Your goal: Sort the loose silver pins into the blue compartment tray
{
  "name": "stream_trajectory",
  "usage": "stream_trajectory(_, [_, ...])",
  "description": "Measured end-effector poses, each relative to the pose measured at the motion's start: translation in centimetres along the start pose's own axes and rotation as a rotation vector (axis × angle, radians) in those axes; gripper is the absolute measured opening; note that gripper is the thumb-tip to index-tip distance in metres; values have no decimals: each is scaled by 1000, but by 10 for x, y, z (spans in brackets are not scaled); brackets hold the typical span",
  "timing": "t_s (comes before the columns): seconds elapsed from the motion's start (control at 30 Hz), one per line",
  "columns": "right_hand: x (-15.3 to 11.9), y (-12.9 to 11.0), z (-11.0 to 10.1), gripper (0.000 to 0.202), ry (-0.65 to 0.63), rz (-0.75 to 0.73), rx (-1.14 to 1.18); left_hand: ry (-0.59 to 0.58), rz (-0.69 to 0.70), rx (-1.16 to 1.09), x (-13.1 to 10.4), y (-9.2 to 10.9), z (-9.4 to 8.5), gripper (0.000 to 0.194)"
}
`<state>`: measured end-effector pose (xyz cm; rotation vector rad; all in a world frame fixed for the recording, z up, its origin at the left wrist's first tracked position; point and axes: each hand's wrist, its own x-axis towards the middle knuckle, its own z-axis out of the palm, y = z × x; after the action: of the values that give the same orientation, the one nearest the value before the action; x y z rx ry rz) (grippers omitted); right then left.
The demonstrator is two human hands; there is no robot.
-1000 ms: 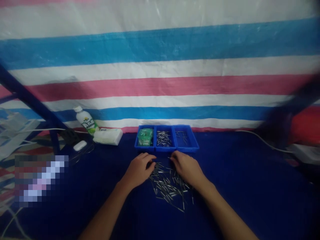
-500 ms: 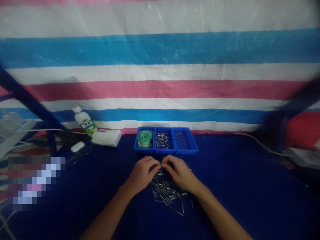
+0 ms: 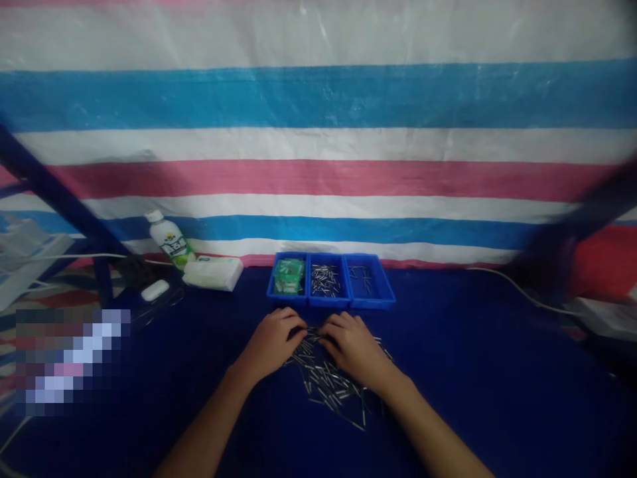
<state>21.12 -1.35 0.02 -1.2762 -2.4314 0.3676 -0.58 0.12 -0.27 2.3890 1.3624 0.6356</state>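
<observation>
A loose pile of thin metal rods (image 3: 331,382) lies on the dark blue tabletop, partly covered by my hands. At its upper left edge, my left hand (image 3: 273,342) has thumb and fingertips closed together on a slim metal rod (image 3: 311,328), which sticks out toward the right. My right hand (image 3: 355,348) is bent over the top of the pile, thumb and fingers curled in; what lies between its fingertips is hidden. Behind the hands stand three joined blue trays. Green-and-clear packets fill the left tray (image 3: 269,294), short metal pieces the middle tray (image 3: 328,303), and a few the right tray (image 3: 381,292).
Back left, a white-and-green bottle (image 3: 169,239) leans by a tissue pack (image 3: 213,273). A white oval object (image 3: 155,291) and dark cable lie nearby. A striped sheet (image 3: 318,99) hangs behind. At right are a white cable (image 3: 517,289) and red item (image 3: 604,262).
My hands have moved apart from fingertips meeting above the pile. The left went left, the right slightly lower, and a rod now shows between them. More of the pile's upper left is uncovered.
</observation>
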Motion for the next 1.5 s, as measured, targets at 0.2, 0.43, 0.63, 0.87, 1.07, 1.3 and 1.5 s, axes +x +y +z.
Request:
stream_trajectory(0.2, [1,5,-1,15,40,16,122,3,-14,-23,0,2,-1,12])
stream_trajectory(0.43, [1,18,-15,26,291,223,550,-43,-65,-15,0,5,-4,17])
stream_trajectory(0.63, [9,55,-56,45,479,384,414,-67,-89,-35,0,4,-6,18])
stream_trajectory(0.87, [60,58,-66,18,126,186,-228,-74,-69,-8,-3,5,-6,18])
stream_trajectory(1.07, [107,45,-51,18,-203,115,-465,-79,-75,-8,-1,6,-7,19])
stream_trajectory(1.3, [121,50,-44,23,-259,118,-494,-88,-59,10,-1,8,-9,19])
stream_trajectory(1.5, [126,44,-43,24,-281,123,-494,-76,-52,7,-1,7,-9,19])
